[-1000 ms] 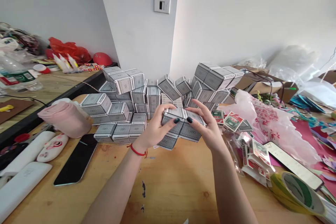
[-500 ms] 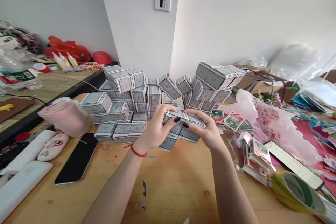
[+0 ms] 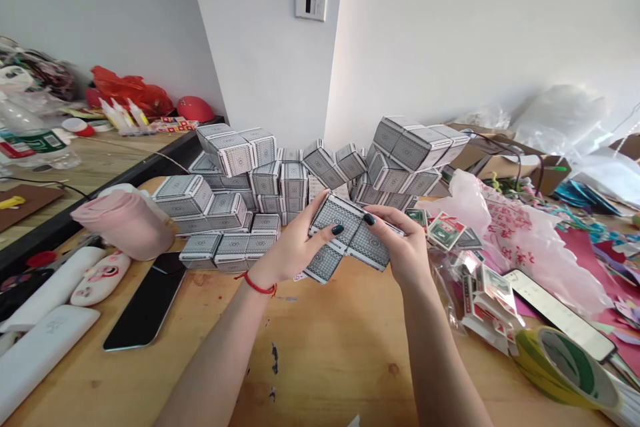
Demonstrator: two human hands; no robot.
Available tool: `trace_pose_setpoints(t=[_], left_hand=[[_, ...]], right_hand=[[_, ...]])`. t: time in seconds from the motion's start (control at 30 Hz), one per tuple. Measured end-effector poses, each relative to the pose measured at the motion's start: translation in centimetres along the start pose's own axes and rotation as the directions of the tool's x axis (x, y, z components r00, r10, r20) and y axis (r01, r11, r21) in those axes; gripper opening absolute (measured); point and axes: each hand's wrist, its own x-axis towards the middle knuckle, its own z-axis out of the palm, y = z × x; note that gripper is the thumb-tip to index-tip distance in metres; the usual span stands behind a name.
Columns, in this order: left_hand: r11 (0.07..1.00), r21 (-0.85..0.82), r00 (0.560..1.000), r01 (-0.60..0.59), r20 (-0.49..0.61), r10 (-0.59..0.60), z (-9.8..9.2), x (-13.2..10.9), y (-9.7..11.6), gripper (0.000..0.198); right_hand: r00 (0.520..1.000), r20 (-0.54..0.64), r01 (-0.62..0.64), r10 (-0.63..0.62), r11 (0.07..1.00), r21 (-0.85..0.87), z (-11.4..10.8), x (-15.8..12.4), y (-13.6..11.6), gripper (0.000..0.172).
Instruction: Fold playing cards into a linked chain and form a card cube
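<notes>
Between both hands is a joined cluster of playing-card boxes (image 3: 345, 235), grey-white with patterned card backs facing me. My left hand (image 3: 305, 237) grips its left side, thumb across the front and fingers behind. On the right side my right hand (image 3: 403, 237) holds it the same way, its thumb near the top edge. Several similar card boxes (image 3: 235, 213) stand stacked behind and left of the hands. More card boxes (image 3: 410, 147) are piled at the back right. The fingers behind the cluster are mostly hidden.
To the left lie a black phone (image 3: 145, 303), a pink roll (image 3: 125, 223) and white cases (image 3: 50, 347). On the right are card packets (image 3: 447, 230), a pink-white plastic bag (image 3: 520, 233), a lit phone (image 3: 560, 313) and a yellow tape roll (image 3: 565, 367). A wall (image 3: 270, 47) rises behind.
The held cluster has tilted so its patterned faces turn more toward me. My right hand has shifted slightly right and its thumb has moved up on the cards.
</notes>
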Motion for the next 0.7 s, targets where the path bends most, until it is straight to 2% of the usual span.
trace_pose_setpoints(t=[0.13,0.2,0.27,0.33,0.43,0.53,0.63,0.7], left_hand=[[1.0,0.012,1.0,-0.024,-0.018,0.025,-0.5,-0.1,0.3,0.062],[0.999,0.008,0.999,-0.034,0.014,0.034,-0.9,-0.1,0.3,0.065],[0.999,0.007,0.998,-0.033,0.055,0.033,-1.1,-0.1,0.4,0.064],[0.999,0.003,0.999,-0.033,0.039,0.033,-1.1,-0.1,0.4,0.059],[0.999,-0.013,0.999,-0.044,-0.022,0.044,-1.2,0.0,0.4,0.052],[0.999,-0.011,0.999,-0.043,-0.013,0.043,-1.5,0.0,0.6,0.05],[0.999,0.021,0.999,-0.033,-0.003,0.033,-1.8,-0.1,0.9,0.049],[0.999,0.037,0.998,-0.035,-0.055,0.037,-1.7,-0.2,1.1,0.046]], right_hand=[[1.0,-0.015,-0.005,0.006,0.999,0.04,0.2,0.0,0.3,0.029],[0.998,-0.053,-0.018,0.021,0.998,0.062,0.0,0.1,0.7,0.033],[0.995,-0.089,-0.046,0.055,0.994,0.094,-0.3,0.3,1.1,0.038],[0.991,-0.085,-0.089,0.101,0.988,0.128,-0.7,0.4,1.3,0.042],[0.991,0.018,-0.132,0.131,0.983,0.128,-1.1,0.5,1.1,0.04],[0.986,0.127,-0.118,0.111,0.991,0.056,-1.4,0.4,0.6,0.039],[0.962,0.25,-0.115,0.111,0.993,0.003,-1.4,0.2,0.2,0.044],[0.943,0.316,-0.115,0.104,0.993,0.018,-1.2,0.0,0.1,0.049]])
